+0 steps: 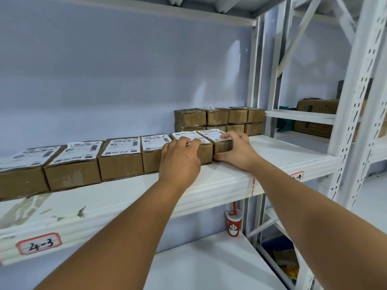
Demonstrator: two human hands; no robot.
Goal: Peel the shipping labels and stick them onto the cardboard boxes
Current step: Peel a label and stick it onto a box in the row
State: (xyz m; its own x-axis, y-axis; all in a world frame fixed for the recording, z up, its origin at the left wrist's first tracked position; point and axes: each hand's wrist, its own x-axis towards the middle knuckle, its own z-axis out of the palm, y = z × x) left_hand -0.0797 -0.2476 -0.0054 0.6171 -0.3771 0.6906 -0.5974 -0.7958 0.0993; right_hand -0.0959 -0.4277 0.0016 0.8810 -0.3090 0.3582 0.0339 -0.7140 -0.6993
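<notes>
**packrat_88:** ok so where do the cardboard boxes (120, 164) sit?

**shelfwatcher:** there are six in a row on the white shelf (272, 155), running from the left edge of the frame to about the middle and touching side to side. each has a white shipping label (121, 146) stuck on its top.

**packrat_88:** and the person's hands?

**shelfwatcher:** both are at the right end of that row. the right hand (236, 151) grips the end box (224, 146), thumb low against the front face and fingers curled over the top onto the end label (210, 135). the left hand (180, 160) lies on the neighbour box (206, 153), fingers fairly straight and spread flat over the neighbour label (182, 136). it pinches nothing, so it's open and pressing down.

**packrat_88:** what's around them?

**shelfwatcher:** just behind the end of the row, right of centre, is a stack of taped brown boxes (219, 117), two layers high, at the back of the shelf. a red paper cup (234, 225) with a straw stands on the lower shelf, low in the frame between the two forearms. a red-bordered tag (38, 243) reading 4-3 is on the shelf's front edge at lower left. bigger cartons (318, 106) sit on the next rack at the right side of the frame, well apart from the hands.
</notes>
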